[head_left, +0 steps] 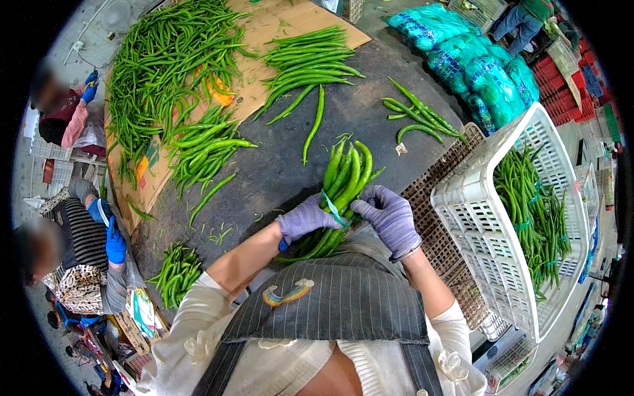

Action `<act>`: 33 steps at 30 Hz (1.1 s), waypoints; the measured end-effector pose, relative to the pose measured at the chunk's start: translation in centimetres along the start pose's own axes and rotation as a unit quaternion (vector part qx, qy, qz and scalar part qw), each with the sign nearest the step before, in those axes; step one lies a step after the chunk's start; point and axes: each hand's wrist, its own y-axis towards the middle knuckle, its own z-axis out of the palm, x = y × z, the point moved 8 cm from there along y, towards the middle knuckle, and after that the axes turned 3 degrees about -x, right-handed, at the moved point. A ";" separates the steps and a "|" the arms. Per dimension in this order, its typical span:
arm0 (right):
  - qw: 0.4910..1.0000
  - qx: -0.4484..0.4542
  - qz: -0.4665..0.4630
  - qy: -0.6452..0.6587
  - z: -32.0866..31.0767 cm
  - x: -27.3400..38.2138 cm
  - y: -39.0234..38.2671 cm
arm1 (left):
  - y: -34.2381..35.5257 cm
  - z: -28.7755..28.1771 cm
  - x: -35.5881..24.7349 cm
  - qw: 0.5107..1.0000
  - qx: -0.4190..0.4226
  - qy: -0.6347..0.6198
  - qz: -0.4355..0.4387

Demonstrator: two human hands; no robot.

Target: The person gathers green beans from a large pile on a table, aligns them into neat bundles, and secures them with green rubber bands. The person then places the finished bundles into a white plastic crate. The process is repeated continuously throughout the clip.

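Note:
A bundle of long green chili peppers (348, 177) is held close in front of my apron, near the table's edge. My left hand (304, 219), in a lavender knit glove, wraps around the bundle from its left side. A teal band (332, 208) crosses the peppers between my hands. On the right side, my right hand (394, 221), gloved alike, has its fingers curled with thumb and forefinger pinched beside the band. What sits in that pinch is too small to make out. Beyond the bundle lies a single pepper (315, 125), below a row of aligned peppers (310, 56).
A large pile of peppers (175, 59) covers cardboard (360, 38) at the far left. Several loose peppers (422, 115) lie right. A white crate (472, 231) with banded bunches (528, 211) stands at my right, near teal sacks (485, 66). Two people wearing blue gloves (115, 244) work at left.

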 end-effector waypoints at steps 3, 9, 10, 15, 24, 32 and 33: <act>1.000 0.013 0.011 0.015 0.1 -0.6 0.2 | 0.3 0.6 -0.3 0.998 0.019 -0.060 0.015; 0.994 -0.062 0.008 0.084 -1.5 -0.3 0.4 | 0.1 1.4 -0.5 0.980 0.081 -0.179 -0.043; 0.989 -0.082 0.016 0.123 -1.9 -0.6 0.5 | 0.1 1.7 -0.7 0.975 0.092 -0.198 -0.044; 0.980 -0.118 0.001 0.161 -1.6 -1.1 0.4 | 0.3 3.3 0.0 0.955 0.127 -0.258 -0.076; 0.987 0.061 0.085 0.121 -2.8 -0.9 -2.5 | -0.2 1.8 0.6 0.931 0.057 -0.345 -0.107; 0.982 0.177 0.046 -0.054 -1.2 -3.7 -3.8 | -0.5 2.6 -0.8 0.964 0.071 -0.248 -0.063; 0.979 0.166 0.005 -0.115 -0.8 -3.2 -3.5 | -0.6 2.9 -1.2 0.968 0.075 -0.232 -0.062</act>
